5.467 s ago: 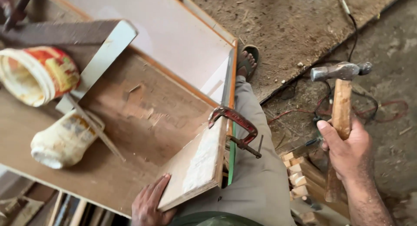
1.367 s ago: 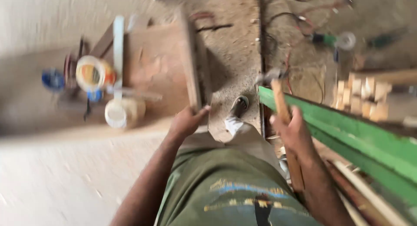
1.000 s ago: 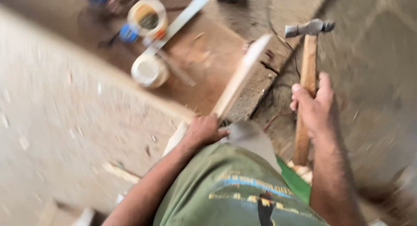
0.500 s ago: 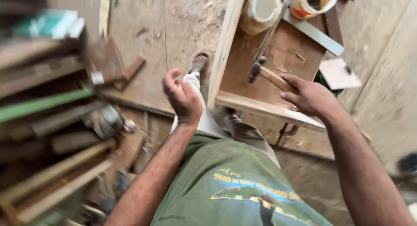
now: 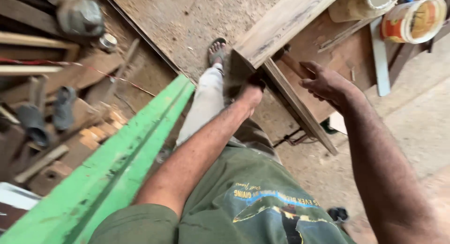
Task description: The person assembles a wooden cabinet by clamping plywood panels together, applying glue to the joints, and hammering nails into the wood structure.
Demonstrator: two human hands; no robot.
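My left hand grips the near corner of an open wooden box, where its upright plank meets the lower edge strip. My right hand is closed on the wooden handle of a hammer, held low over the box's brown base panel. The hammer's head is hidden behind the plank. My leg in pale trousers and a sandalled foot stand beside the box on the sawdust-covered floor.
A long green painted beam runs diagonally at my left. Two plastic tubs and a flat metal ruler lie on the box panel. Wood offcuts, sandals and a power tool clutter the left.
The view has swung round a lot. The hammer, raised high earlier, has come down beside the plank. My left hand left the box briefly and now grips its corner.
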